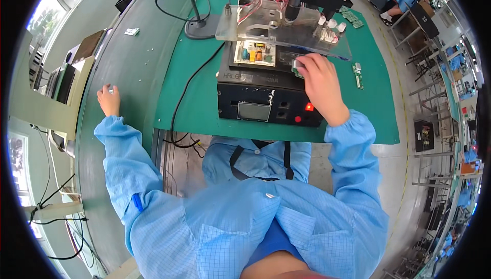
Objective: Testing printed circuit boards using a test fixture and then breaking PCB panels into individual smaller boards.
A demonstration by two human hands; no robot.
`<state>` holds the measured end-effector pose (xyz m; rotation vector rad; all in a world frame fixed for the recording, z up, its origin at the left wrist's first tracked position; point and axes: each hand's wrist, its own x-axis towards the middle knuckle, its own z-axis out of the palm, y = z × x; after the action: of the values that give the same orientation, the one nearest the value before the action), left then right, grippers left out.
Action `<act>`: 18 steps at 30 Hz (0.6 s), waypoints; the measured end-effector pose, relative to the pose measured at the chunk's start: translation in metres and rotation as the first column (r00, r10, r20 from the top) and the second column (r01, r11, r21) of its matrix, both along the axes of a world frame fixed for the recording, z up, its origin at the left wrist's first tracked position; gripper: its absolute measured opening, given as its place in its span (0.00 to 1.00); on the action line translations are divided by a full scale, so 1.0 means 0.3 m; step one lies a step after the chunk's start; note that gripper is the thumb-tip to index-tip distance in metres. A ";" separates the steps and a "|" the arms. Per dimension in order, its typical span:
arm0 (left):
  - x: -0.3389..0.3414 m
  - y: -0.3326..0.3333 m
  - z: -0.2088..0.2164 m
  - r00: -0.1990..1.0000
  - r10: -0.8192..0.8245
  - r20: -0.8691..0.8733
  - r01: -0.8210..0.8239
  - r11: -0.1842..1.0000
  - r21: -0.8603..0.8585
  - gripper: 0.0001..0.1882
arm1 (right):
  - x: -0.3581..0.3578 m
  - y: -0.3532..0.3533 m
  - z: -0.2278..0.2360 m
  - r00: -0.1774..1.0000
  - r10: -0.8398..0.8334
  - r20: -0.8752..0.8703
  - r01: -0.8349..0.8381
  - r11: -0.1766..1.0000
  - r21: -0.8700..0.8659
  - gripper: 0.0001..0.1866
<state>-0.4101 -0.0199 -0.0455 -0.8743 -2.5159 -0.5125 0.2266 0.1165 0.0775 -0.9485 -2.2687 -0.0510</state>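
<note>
Closest to the cam is a blue checked smock [220,235], filling the bottom middle. Far left, the left hand [108,101] is over the grey bench [130,69], fingers loosely curled; can't tell if it's got anything. Upper middle, a populated circuit board [254,54] sits on the black box [245,90]. Right of that, the right hand's fingertips are nearly closed, pinching a small white-and-green piece [296,67]. Further right, a slim green board [358,76] lies on the green mat [378,110].
</note>
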 end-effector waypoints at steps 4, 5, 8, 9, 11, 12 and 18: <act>0.355 0.144 0.238 0.796 -0.600 -0.082 0.594 0.745 0.304 0.10 | -0.031 0.070 -0.037 0.999 -0.029 0.033 0.027 0.997 0.074 0.09; 0.439 0.162 0.298 0.730 -0.679 -0.078 0.661 0.672 0.334 0.09 | -0.043 0.087 -0.048 0.999 -0.023 0.028 0.020 0.996 0.082 0.09; 0.688 0.186 0.422 0.605 -0.792 -0.082 0.756 0.540 0.370 0.08 | -0.061 0.131 -0.090 1.000 -0.004 0.028 0.003 0.998 0.060 0.10; 0.738 0.192 0.446 0.508 -0.853 -0.122 0.830 0.446 0.336 0.08 | -0.065 0.140 -0.090 1.000 0.004 0.020 -0.005 1.000 0.028 0.11; 0.823 0.213 0.472 0.402 -0.902 -0.156 0.888 0.343 0.305 0.08 | -0.057 0.142 -0.081 0.999 0.017 0.044 -0.017 1.000 0.000 0.12; 0.859 0.217 0.495 0.347 -0.926 -0.149 0.905 0.289 0.311 0.08 | -0.056 0.136 -0.074 0.998 0.031 0.053 -0.029 0.999 -0.032 0.13; 1.077 0.398 0.754 0.101 -0.922 -0.374 0.943 -0.032 0.332 0.12 | -0.056 -0.039 0.011 0.994 0.110 0.024 -0.111 0.994 0.003 0.18</act>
<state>-0.0871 0.0995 0.1806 -2.2600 -1.0712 -1.4543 0.2099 0.1049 0.0809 -0.8224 -2.3379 -0.0193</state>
